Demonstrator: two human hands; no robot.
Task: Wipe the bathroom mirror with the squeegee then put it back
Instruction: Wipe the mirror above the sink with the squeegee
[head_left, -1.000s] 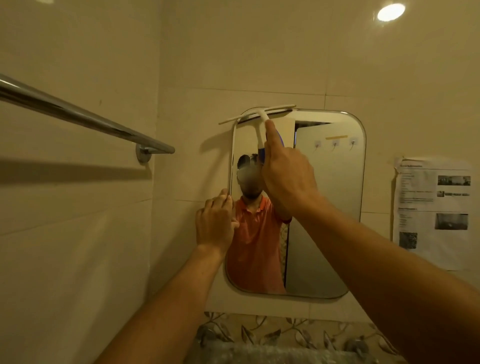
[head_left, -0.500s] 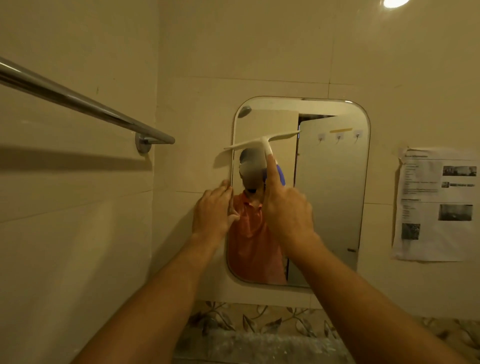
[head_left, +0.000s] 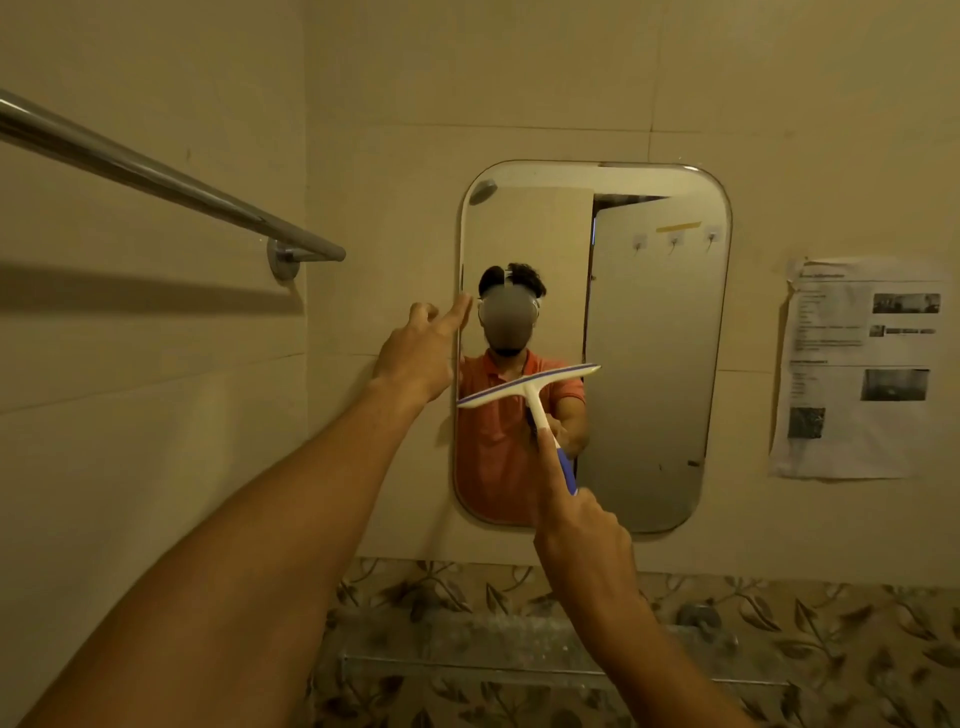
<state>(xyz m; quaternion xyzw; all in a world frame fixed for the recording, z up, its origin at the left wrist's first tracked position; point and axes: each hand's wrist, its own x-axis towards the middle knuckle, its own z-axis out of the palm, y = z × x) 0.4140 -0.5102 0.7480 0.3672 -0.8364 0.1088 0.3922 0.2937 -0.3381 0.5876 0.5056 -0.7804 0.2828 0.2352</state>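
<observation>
A rounded rectangular mirror hangs on the tiled wall ahead. My right hand grips the blue-and-white handle of a white squeegee, index finger stretched along the handle. The blade lies tilted across the lower left half of the glass. My left hand is at the mirror's left edge, one finger extended and touching the rim, the others loosely curled; it holds nothing. A person in an orange shirt is reflected in the glass.
A chrome towel bar juts from the left wall at arm height. A printed paper sheet is stuck to the wall right of the mirror. Below the mirror runs a leaf-patterned tile band with a glass shelf.
The squeegee has been drawn down from the mirror's top edge to its lower half. My left hand has lifted from gripping the left rim to touching it with one finger.
</observation>
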